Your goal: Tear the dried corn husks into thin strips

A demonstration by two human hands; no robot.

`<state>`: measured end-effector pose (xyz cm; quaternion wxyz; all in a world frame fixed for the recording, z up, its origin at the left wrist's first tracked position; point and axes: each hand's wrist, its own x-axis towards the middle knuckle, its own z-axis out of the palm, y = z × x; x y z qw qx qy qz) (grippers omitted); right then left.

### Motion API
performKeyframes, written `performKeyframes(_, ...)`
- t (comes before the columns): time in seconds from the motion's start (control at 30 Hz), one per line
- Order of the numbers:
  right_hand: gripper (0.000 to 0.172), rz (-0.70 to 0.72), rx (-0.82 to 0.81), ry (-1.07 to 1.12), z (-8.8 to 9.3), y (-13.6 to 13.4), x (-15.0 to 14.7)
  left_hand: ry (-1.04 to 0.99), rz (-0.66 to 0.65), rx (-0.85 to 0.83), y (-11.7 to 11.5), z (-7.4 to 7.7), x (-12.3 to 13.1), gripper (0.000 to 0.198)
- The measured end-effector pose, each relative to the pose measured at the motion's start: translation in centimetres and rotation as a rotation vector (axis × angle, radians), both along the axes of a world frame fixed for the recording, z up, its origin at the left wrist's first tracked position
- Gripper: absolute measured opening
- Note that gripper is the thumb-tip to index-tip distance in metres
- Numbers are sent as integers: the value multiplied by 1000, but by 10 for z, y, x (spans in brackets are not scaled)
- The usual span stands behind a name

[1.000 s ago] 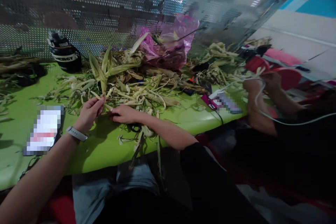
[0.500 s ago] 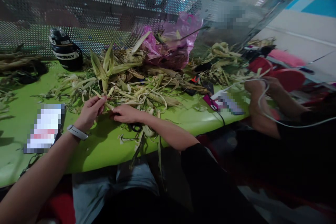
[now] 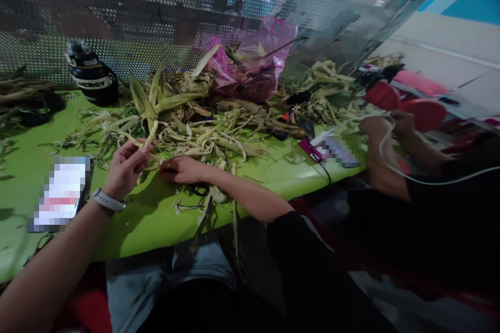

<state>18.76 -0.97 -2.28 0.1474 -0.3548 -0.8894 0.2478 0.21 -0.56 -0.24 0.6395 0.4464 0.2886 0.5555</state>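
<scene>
Near the front of the green table, my left hand (image 3: 127, 164) pinches pale corn husk strips (image 3: 151, 135), with a white band on its wrist. Some of these strips rise above my thumb, and a short stretch runs across toward my other hand. Close by on the right, my right hand (image 3: 185, 169) has its fingers curled around the end of that husk, though the fingertips are partly hidden in shadow. Just behind both hands stands a fan of broad green husk leaves (image 3: 146, 101). Loose shredded husks (image 3: 222, 140) spread to the right of it.
A phone (image 3: 60, 195) lies at the left and a dark bottle (image 3: 91, 75) stands behind. Farther back are a pink plastic bag (image 3: 253, 70) and a perforated metal screen (image 3: 156, 15). Right, another person's hands (image 3: 380, 130) work beside a white cable (image 3: 429, 182) and second phone (image 3: 339, 151).
My left hand has turned slightly and shifted a little left, with the husk strips showing more above it. My right hand has drawn slightly left, its fingers more curled. The view has shifted slightly.
</scene>
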Motion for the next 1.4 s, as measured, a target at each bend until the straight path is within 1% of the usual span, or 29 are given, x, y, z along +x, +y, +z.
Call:
performKeyframes(0.3, 24, 5, -43, -12, 6, -2, -1, -14, 52, -40, 1, 2, 2, 22)
performKeyframes(0.47, 22, 7, -48, -16, 3, -1, -2, 8, 51, -2, 2, -1, 2, 21)
performKeyframes(0.57, 21, -3, -67, 3, 3, -2, -5, 18, 69, -12, 1, 0, 3, 21)
performKeyframes(0.67, 20, 46, -90, 10, 16, -1, 3, 27, 96, -45, 0, 3, 4, 20)
performKeyframes(0.73, 21, 51, -97, 7, 30, 3, 20, 29, 103, -52, 0, 4, 4, 20)
performKeyframes(0.77, 23, -12, -77, 19, 38, 6, 33, 28, 101, -45, 0, 3, 4, 22)
performKeyframes(0.83, 27, -250, 54, 60, 49, 15, 64, 25, 81, -27, 1, 2, 4, 28)
performKeyframes(0.87, 28, -349, 122, 31, 50, 21, 79, 21, 73, -19, 2, 1, 3, 29)
performKeyframes(0.9, 32, -426, 156, -24, 50, 27, 94, 16, 68, -17, 2, 0, 3, 28)
performKeyframes(0.97, 46, -491, 148, -134, 42, 40, 116, 6, 73, -28, 2, -2, 3, 25)
performKeyframes(1.0, 49, -491, 140, -173, 36, 46, 122, 6, 77, -37, 2, -2, 4, 23)
performKeyframes(1.1, 27, -483, 197, -174, 22, 60, 127, 4, 94, -70, 2, -2, 5, 23)
performKeyframes(1.17, 21, -509, 254, -113, 17, 65, 123, -3, 101, -87, 2, -1, 5, 23)
performKeyframes(1.33, 24, -578, 488, 58, 14, 63, 109, 10, 106, -65, 2, -3, 5, 21)
performKeyframes(1.4, 34, -668, 583, 71, 12, 62, 105, 5, 97, -43, 2, -4, 5, 20)
